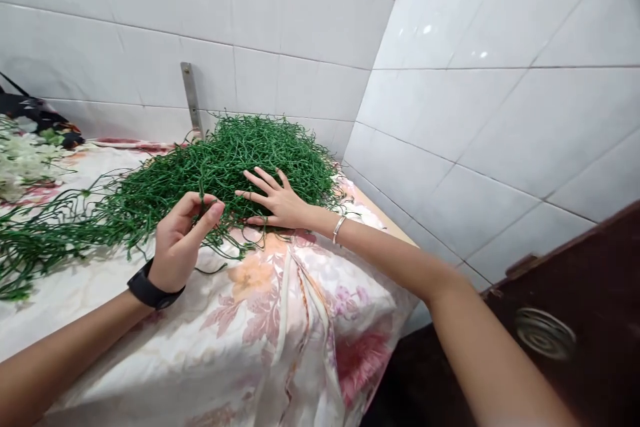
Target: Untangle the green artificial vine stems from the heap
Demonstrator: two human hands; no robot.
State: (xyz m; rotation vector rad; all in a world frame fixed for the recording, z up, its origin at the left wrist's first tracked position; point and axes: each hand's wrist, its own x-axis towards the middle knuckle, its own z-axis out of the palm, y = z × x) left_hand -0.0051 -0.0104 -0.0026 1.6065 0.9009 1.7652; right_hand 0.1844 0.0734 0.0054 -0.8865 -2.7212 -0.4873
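Observation:
A big heap of thin green artificial stems (280, 140) lies against the tiled wall, trailing off to the left in loose strands. My left hand (183, 233), with a black band on the wrist, is closed in a pinch on a green stem (202, 180) in front of the heap. Spread fingers of my right hand (280, 203) rest on the front of the heap, palm down. A silver bracelet (339, 229) circles that wrist. The lower end of the pinched stem is hard to tell from the strands behind it.
A floral cloth (240, 333) covers the table and hangs over its front. White artificial flowers (25, 160) and a dark patterned fabric item (40, 117) lie at the far left. A metal strip (191, 97) stands against the wall. A dark brown wooden piece (590, 300) is at the right.

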